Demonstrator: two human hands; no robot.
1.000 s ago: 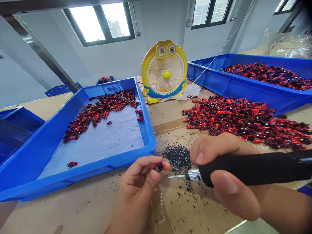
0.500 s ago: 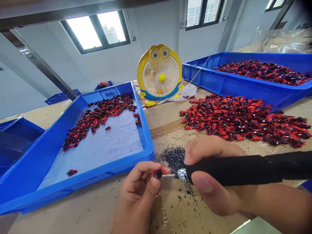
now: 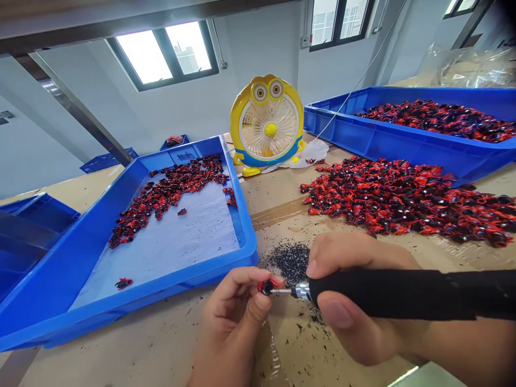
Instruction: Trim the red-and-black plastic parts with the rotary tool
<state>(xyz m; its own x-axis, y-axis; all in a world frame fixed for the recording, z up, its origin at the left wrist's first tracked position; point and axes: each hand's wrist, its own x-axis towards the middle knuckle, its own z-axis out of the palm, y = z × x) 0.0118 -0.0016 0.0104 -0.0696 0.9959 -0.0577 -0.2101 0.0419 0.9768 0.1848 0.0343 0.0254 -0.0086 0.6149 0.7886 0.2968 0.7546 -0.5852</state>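
Between thumb and fingertips, my left hand (image 3: 237, 317) pinches a small red-and-black part (image 3: 265, 287), low in the middle of the head view. My right hand (image 3: 358, 301) is wrapped round a thick black-handled tool (image 3: 387, 293) with a silver collar. The tool's thin metal tip points left and meets the black end of the part. Black shavings (image 3: 292, 260) lie on the table behind the tool's collar. A large pile of similar red-and-black parts (image 3: 403, 201) covers the table at the right.
At the left, a blue tray (image 3: 217, 269) lined with white sheet holds many parts. Another blue tray (image 3: 346, 129) full of parts stands at the back right. A yellow fan (image 3: 269, 129) stands between them. A metal post (image 3: 76, 110) slants at the upper left.
The whole view has shifted slightly, so the trays and fan appear a little further right. Both hands keep their holds, and the tool tip is still at the part.
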